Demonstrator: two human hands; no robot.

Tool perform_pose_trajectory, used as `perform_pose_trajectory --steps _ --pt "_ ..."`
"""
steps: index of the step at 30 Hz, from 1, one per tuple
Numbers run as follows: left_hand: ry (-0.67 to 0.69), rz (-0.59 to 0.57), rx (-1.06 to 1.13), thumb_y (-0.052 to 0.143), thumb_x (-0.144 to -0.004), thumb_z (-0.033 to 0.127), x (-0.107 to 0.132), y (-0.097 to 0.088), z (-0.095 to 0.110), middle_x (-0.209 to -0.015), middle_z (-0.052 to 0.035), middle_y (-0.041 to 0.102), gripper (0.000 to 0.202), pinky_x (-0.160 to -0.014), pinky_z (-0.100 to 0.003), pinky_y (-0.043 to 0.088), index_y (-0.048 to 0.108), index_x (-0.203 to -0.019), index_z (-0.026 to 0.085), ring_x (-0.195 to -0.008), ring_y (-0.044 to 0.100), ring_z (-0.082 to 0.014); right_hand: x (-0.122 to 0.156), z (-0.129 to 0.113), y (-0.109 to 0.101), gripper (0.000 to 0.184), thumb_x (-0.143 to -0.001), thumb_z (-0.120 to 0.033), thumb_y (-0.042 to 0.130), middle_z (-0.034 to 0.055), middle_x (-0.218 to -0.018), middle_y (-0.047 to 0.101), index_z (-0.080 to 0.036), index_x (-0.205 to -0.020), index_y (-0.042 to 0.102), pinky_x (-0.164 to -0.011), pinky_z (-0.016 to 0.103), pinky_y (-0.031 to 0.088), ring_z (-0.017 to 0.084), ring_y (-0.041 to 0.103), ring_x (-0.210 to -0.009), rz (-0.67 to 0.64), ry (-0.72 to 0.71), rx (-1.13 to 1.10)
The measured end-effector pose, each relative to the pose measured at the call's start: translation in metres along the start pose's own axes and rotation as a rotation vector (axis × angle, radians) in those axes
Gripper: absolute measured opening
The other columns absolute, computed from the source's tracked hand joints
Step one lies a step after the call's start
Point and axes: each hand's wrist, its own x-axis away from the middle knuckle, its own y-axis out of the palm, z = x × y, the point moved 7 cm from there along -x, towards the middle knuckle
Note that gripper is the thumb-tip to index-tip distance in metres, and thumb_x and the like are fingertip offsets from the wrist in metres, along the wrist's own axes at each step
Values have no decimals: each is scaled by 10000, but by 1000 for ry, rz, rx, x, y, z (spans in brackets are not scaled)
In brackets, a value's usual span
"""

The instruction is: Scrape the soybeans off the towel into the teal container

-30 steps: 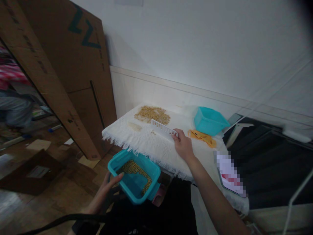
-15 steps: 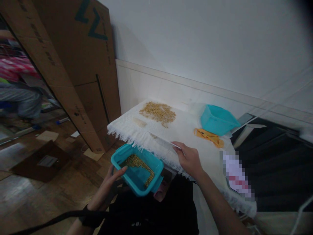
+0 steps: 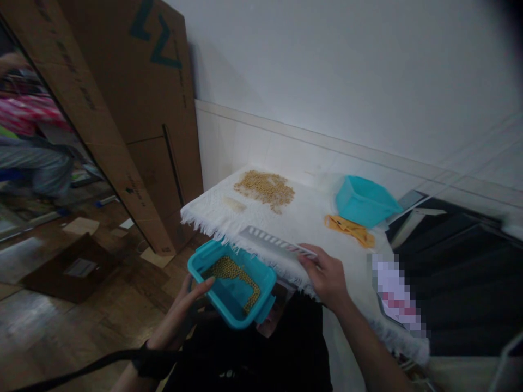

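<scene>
My left hand (image 3: 196, 296) grips the left rim of a teal plastic container (image 3: 267, 277), its thumb over the edge and the other fingers mostly hidden. Yellow soybeans (image 3: 229, 269) lie in a curved band on the container's bottom. It is held just below the fringed table edge. My right hand (image 3: 327, 272) pinches one end of a thin, flat grey card (image 3: 265, 242) with a row of white slanted stripes. The card is tilted over the table's front edge, above the container's far side. Farther back, a heap of soybeans (image 3: 265, 187) is spread on the white cloth (image 3: 304, 209).
A second teal container (image 3: 363, 201) stands at the table's right, beside a folded orange cloth (image 3: 349, 230). A tall cardboard box (image 3: 151, 136) rises on the left. Cardboard pieces (image 3: 67, 267) lie on the floor, and a person's leg (image 3: 36, 163) shows at the far left.
My right hand has shifted slightly right and turned the card, so its striped face now shows instead of a thin edge. The container in my left hand has barely moved.
</scene>
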Motion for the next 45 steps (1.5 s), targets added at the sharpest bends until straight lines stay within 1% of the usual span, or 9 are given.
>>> perform_pose_trajectory --steps 3,6,8,11,16,21,30,37,45 --pt "6 19 -7 877 -759 429 -2 -2 -1 -1457 -163 652 963 -843 -502 644 354 -1567 395 -1052 782 -353 -31 35 -15 306 -927 -466 587 41 -834 781 -241 -1072 736 -643 321 568 236 723 -728 155 97 -3" --pt "7 30 -18 880 -755 423 -5 -4 -1 -1422 -164 673 941 -839 -510 644 382 -1553 388 -1029 787 -353 -58 66 -21 318 -930 -478 547 54 -829 752 -214 -1016 701 -693 344 534 242 678 -749 275 129 51" --pt "-3 28 -18 877 -757 427 -6 -4 -2 -1406 -161 681 953 -850 -516 641 365 -1561 396 -1034 785 -355 -65 82 -20 308 -930 -461 527 65 -844 742 -208 -1013 683 -714 357 512 255 666 -780 313 150 112" --pt "-33 37 -10 886 -742 438 -7 -6 -5 -1402 -157 682 997 -871 -531 634 335 -1573 411 -1054 779 -362 -60 96 -14 313 -942 -447 499 83 -875 738 -203 -1039 670 -715 362 488 272 664 -810 323 191 165" --pt "-19 19 -35 882 -744 449 -7 -4 -4 -1462 -162 639 968 -891 -576 625 362 -1560 416 -1079 768 -381 -46 97 -8 320 -962 -440 482 87 -906 742 -214 -1101 662 -727 359 481 280 675 -826 269 190 212" --pt "-38 40 -17 911 -704 451 -10 -7 -8 -1463 -174 635 1025 -892 -590 620 356 -1565 411 -1092 762 -400 -46 98 -9 324 -976 -428 465 86 -895 739 -212 -1120 659 -718 350 474 277 675 -809 275 196 250" --pt "-52 7 -30 908 -711 461 -11 -5 -8 -1458 -149 645 1012 -935 -580 605 349 -1555 438 -1093 767 -364 -48 93 -5 319 -958 -439 479 70 -846 722 -210 -1076 669 -707 334 467 263 660 -787 238 192 191" --pt "-69 21 -46 904 -712 475 -11 -7 -9 -1508 -169 595 1043 -936 -563 605 321 -1574 421 -1067 772 -365 -50 94 -4 334 -958 -457 474 73 -839 721 -212 -1067 671 -722 351 486 277 669 -814 235 170 164" --pt "-65 -8 -38 864 -761 476 -6 0 -8 -1400 -145 687 979 -954 -554 592 315 -1569 431 -1096 766 -355 -51 92 0 327 -948 -471 510 65 -853 741 -221 -1069 683 -685 336 503 261 686 -786 221 147 102"
